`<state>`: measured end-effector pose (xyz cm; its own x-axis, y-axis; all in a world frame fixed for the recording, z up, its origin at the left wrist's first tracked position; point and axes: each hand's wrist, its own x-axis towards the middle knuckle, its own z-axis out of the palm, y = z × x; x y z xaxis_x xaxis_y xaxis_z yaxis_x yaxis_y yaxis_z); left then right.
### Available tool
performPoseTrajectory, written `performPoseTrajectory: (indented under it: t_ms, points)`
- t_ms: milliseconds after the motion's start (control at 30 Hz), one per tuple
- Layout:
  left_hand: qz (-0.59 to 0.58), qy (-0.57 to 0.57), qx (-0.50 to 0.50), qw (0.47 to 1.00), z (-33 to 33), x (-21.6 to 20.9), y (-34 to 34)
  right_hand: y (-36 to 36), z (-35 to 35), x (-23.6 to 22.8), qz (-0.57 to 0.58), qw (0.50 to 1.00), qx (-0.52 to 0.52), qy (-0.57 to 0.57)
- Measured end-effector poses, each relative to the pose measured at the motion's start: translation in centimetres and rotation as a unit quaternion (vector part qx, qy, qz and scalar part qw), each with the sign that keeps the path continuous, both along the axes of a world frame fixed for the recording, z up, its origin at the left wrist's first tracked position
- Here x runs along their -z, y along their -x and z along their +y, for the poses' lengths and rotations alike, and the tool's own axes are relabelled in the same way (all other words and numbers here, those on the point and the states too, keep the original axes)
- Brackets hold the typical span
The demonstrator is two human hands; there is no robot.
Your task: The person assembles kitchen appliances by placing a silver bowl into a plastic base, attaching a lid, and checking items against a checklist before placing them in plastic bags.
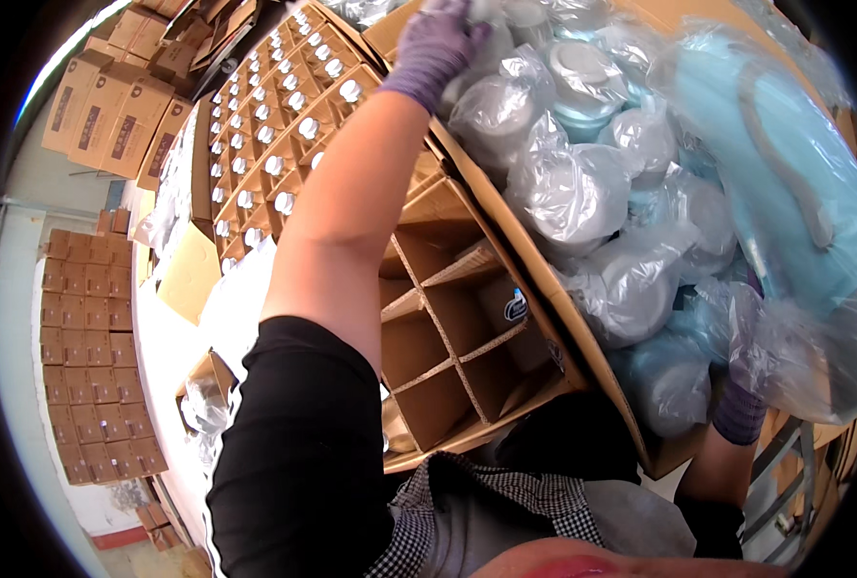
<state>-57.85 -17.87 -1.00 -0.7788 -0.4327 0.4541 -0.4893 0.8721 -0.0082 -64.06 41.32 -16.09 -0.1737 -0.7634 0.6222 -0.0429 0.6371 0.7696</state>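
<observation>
My left hand, in a purple glove, reaches to the far rim of a large open carton. Its fingers, partly cut off by the picture's top edge, curl at a clear plastic-wrapped item. Several round, lidded containers in clear bags fill this carton, some of them bluish. At the carton's near right side is my right hand, also gloved, its fingers mostly covered by clear plastic. Beside and above it lies a big light-blue plastic bag with a greyish strip across it.
A divided carton with bare compartments stands close before me. Beyond it, another divided carton holds many white-capped bottles. Brown boxes are stacked along the left wall, with larger cartons at the far left. A metal frame stands at the lower right.
</observation>
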Motion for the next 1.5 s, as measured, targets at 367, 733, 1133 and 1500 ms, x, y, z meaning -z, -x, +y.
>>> performPoseTrajectory:
  t_ms: [367,733,1133,1500]
  points:
    - [-0.171,-0.087,-0.122,0.974,-7.2,5.4,-2.6,0.2,-0.8,-0.4,-0.243,0.956,-0.115,0.113]
    - [0.24,-0.239,0.214,0.916,13.0,-2.7,-19.0,-2.4,-3.1,-5.2,-0.432,0.852,-0.19,0.226]
    - [0.495,-0.619,0.399,0.461,21.9,-20.7,-40.4,-25.7,-9.6,-17.0,-0.62,0.628,-0.467,-0.052]
    - [0.338,-0.314,0.014,0.887,31.1,-11.6,-62.1,-39.6,-10.0,-23.2,-0.756,0.386,-0.521,-0.09]
